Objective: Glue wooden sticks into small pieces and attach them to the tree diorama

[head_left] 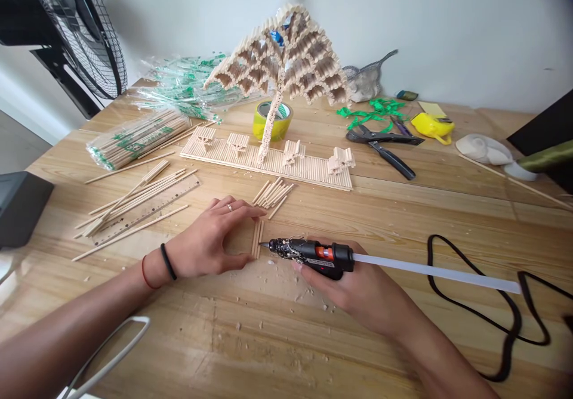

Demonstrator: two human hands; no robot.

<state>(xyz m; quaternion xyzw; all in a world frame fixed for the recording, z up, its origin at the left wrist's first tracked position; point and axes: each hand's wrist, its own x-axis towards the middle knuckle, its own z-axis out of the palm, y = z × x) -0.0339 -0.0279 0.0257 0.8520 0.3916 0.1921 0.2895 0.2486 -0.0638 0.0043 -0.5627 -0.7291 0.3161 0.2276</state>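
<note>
My right hand (353, 285) is wrapped round a black hot glue gun (313, 253), with a long whitish glue stick (430, 272) coming out of its back. The gun's nozzle points left, at or very near a few short wooden sticks (257, 239) laid side by side on the table. Around those sticks my left hand (219, 232) pinches from both ends, thumb at the near end and fingers at the far end. A small pile of cut sticks (273, 193) lies just beyond. Behind it stands a wooden stick model (286, 59) on a slatted base (268, 155).
Long sticks and a clear ruler (147, 208) lie left, near a bagged stick bundle (138, 136). Yellow tape (272, 126) sits behind the model. Cutters (385, 148), green ribbon (373, 111) and a yellow tape measure (432, 127) are back right. A black cord (474, 312) loops at right.
</note>
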